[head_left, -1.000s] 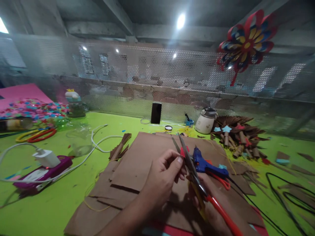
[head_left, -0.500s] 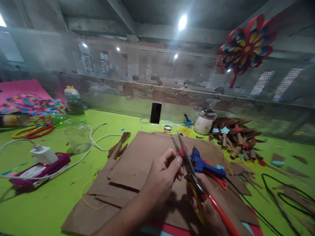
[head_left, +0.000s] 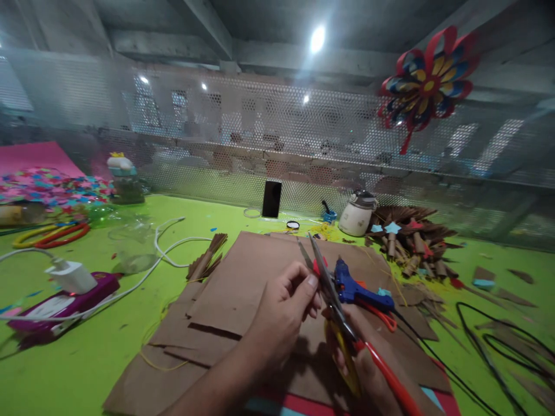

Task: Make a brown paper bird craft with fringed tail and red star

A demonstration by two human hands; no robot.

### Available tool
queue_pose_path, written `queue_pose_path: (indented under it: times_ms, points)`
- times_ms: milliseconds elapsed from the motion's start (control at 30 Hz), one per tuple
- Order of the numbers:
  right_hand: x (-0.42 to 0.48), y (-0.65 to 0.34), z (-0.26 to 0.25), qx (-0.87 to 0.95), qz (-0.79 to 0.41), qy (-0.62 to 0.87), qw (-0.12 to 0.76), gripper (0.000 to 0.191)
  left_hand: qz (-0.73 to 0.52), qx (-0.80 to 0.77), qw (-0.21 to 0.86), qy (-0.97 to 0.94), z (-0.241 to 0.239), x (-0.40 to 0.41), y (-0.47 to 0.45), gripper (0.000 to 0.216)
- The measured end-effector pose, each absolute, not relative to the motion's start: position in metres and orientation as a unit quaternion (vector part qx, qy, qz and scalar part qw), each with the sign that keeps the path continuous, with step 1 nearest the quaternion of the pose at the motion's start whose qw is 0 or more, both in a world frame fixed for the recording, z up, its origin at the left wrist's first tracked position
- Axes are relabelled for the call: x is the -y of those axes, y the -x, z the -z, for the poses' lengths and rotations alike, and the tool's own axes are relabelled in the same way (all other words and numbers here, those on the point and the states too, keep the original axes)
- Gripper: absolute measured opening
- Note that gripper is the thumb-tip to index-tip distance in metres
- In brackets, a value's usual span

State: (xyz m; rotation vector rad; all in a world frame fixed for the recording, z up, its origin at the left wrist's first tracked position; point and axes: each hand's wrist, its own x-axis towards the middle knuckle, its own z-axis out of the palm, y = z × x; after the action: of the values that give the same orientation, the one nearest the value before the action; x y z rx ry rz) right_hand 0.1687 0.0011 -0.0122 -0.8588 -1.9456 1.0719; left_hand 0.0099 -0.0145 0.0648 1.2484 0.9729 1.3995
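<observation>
Between the thumb and fingers of my left hand (head_left: 289, 306) is a small red paper piece (head_left: 317, 267), partly hidden by the fingers and blades. My right hand (head_left: 362, 358) grips scissors (head_left: 333, 297) with one yellow and one red handle. Their blades stand apart, pointing up and away, with the red piece between or right beside them; I cannot tell if they touch it. Below both hands lie brown paper sheets (head_left: 243, 277). A blue glue gun (head_left: 358, 289) rests on the sheets just right of the scissors, with orange-handled scissors (head_left: 385, 318) partly under it.
Folded brown paper pieces with stars (head_left: 416, 248) are heaped at the right, near a white jar (head_left: 358, 215). A dark phone (head_left: 272, 199) stands at the back. A purple power strip (head_left: 65, 309) with white cable lies left. Black cord (head_left: 485, 341) loops at right.
The whole view has shifted slightly, so things appear a little further left. My hands keep nearly the same pose, and the scissor blades remain apart beside the red piece.
</observation>
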Motion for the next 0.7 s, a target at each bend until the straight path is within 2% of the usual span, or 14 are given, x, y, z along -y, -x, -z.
queue_pose_path:
  times_ms: [233,467,700]
  points:
    - [0.003,-0.17,0.002,0.778,-0.404,0.334,0.347,0.058,-0.578,-0.403,0.491,-0.512,-0.066,0.017,-0.011,0.02]
    - [0.02,-0.179,-0.032,0.796,-0.378,0.344,0.324,0.031,-0.581,-0.386,0.508,-0.506,-0.061,0.013,-0.009,0.02]
    - [0.023,-0.184,-0.035,0.802,-0.367,0.35,0.316,0.03,-0.573,-0.398,0.509,-0.505,-0.064,0.016,-0.007,0.021]
